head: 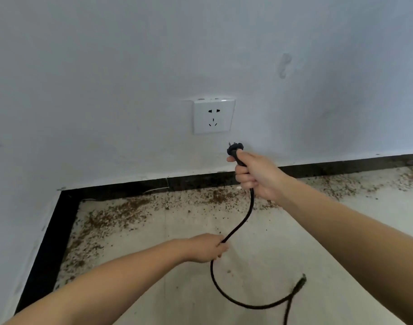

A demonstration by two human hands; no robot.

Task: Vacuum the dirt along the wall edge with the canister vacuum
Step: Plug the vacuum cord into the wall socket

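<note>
The right hand (254, 174) grips the black plug (235, 148) of the power cord (244, 219), prongs toward the wall, just below and to the right of the white wall socket (213, 116); the plug is not inserted. The left hand (206, 247) pinches the cord lower down, and the slack loops over the floor (330, 231). Brown dirt (121, 214) lies scattered along the black baseboard (121, 186) and into the floor's left corner. The canister vacuum is out of view.
</note>
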